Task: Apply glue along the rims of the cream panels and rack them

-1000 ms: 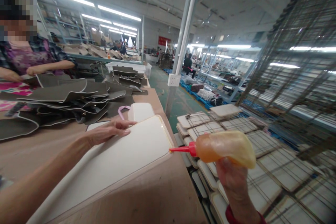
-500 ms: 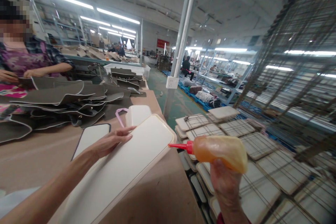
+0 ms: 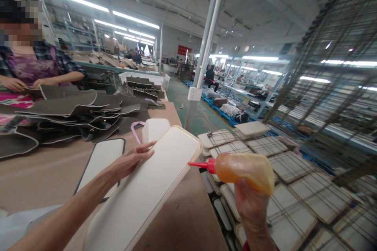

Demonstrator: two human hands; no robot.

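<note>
My left hand [image 3: 132, 160] lies flat with fingers stretched on a long white panel [image 3: 159, 180] with a cream rim, which rests on the brown table [image 3: 44, 172]. My right hand [image 3: 250, 204] is closed around a soft amber glue bottle [image 3: 246, 167]. Its red nozzle [image 3: 200, 164] points left at the panel's right edge, near the far corner. A second white panel with a dark rim [image 3: 101, 160] lies flat to the left of my left hand. A smaller white piece [image 3: 156, 128] sits beyond the panel.
Grey panels [image 3: 73, 111] are piled at the table's far left, where another person [image 3: 26, 66] handles one. Wire racks holding white panels [image 3: 265, 157] stand low on the right. A tall wire rack [image 3: 338, 66] rises at far right, a metal post [image 3: 209, 43] ahead.
The white panel has turned under my left hand, its far end swinging right. The dark-rimmed panel beneath it has come into view. The glue bottle has stayed by the panel's right edge.
</note>
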